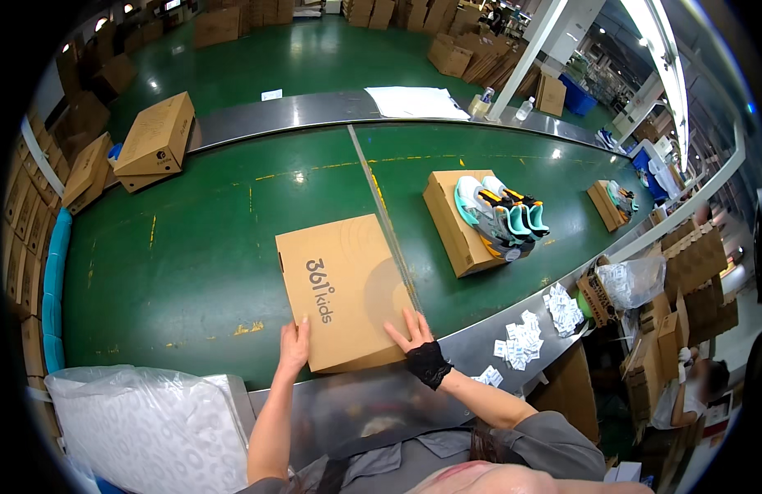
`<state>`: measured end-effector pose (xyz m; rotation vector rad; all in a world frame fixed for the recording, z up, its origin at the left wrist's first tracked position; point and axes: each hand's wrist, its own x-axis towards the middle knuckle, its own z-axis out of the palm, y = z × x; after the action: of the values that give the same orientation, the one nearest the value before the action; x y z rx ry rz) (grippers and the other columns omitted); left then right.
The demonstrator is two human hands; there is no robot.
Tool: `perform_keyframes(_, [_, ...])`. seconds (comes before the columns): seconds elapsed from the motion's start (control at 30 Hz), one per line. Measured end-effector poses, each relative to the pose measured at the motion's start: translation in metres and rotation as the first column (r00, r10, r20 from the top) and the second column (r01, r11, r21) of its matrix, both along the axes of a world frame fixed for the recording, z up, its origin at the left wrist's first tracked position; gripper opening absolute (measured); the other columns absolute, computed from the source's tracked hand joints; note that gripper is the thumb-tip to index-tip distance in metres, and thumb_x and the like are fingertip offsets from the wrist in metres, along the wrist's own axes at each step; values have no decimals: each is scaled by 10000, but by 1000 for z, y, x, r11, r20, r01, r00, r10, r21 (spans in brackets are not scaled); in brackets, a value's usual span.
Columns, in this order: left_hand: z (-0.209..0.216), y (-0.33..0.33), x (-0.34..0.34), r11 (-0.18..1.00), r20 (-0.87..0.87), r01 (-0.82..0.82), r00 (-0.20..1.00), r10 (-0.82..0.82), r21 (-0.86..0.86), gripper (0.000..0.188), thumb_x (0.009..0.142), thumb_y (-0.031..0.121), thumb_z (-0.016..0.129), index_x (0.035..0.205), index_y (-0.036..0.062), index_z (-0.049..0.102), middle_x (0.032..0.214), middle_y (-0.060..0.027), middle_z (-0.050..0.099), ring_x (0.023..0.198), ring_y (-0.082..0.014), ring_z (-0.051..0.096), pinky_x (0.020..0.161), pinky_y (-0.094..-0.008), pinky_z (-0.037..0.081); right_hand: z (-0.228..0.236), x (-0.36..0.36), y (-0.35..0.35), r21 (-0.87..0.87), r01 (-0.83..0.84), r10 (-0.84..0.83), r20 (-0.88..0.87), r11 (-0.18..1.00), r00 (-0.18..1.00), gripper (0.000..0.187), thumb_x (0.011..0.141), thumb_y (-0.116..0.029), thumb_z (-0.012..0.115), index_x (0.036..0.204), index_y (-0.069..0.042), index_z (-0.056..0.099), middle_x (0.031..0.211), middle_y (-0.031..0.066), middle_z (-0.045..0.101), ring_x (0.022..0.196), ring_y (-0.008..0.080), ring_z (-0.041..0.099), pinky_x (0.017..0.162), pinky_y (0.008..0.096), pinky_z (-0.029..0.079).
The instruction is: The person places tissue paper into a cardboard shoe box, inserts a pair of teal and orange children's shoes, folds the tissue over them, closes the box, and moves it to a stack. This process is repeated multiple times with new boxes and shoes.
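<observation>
I watch both hands set apart on opposite sides of the brown box (pixel 352 284): the left hand (pixel 294 350) touches its left side low down, thumb upward, and the right hand (pixel 416 336), in a black lacy cuff (pixel 428 364), spreads its thumb and fingers over the near right corner. Whether either one is really gripping, I cannot tell. The box sits over the near part of the green tabletop (pixel 191 272), close to the metal rim (pixel 356 416) and turned a little askew. It is plain matt cardboard, with bold dark printing on the left half of the lid and faint curved lines elsewhere; a strip of its lower part shows along the near edge. The lid hides the inside from me, and the underside is out of sight, so I cannot say whether it lies flat. Some fingertips are lost behind its edges. To its right, grey and mint shoes (pixel 500 214) cover much of another box (pixel 453 239). My fisheye's black border swallows the corners.
</observation>
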<state>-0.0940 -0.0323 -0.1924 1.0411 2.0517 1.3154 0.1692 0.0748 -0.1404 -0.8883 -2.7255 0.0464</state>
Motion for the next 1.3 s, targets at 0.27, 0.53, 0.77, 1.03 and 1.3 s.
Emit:
perform_keyframes(0.27, [51,6,-19,996,916,-32,396,-68,88,636,771,509,543,1159,9,482,1087,-108,564,985,-206,550,802,-343,459,68,-10,-7,-133,-54,55,7,990,998,669,651,-1,518,1256,-279,456,1296,212,349,1008,413,471,777,420,473])
perform_keyframes(0.53, [19,-31,52,990,788,123,601,-130,69,774,718,417,590,1323,42,286,1213,-130,467,1077,-229,487,854,-363,425,32,68,-48,64,36,-30,-85,997,996,579,635,-23,549,1170,-243,536,1246,167,390,979,382,475,809,420,455])
perform_keyframes(0.77, [60,-58,94,991,774,125,622,-115,47,811,717,407,595,1345,46,232,1239,-143,424,1095,-243,460,839,-362,429,26,102,-71,-137,121,-146,-190,983,971,541,629,-35,567,1145,-196,542,1247,146,378,1068,369,396,911,428,369])
perform_keyframes(1.03, [31,-84,114,998,824,57,564,-63,37,696,760,405,531,1347,142,263,1188,-84,468,991,-194,529,690,-330,482,17,111,-68,20,38,-33,-230,999,973,525,635,-66,565,1149,-171,533,1222,134,403,1031,336,424,888,396,389])
perform_keyframes(1.3, [27,-86,139,992,837,-29,540,-91,127,569,792,367,511,1252,60,375,1136,-71,527,1008,-197,534,826,-332,434,-35,145,-30,-399,71,-283,-502,914,817,536,703,-191,624,1213,-134,472,1237,149,398,1104,319,418,880,417,390])
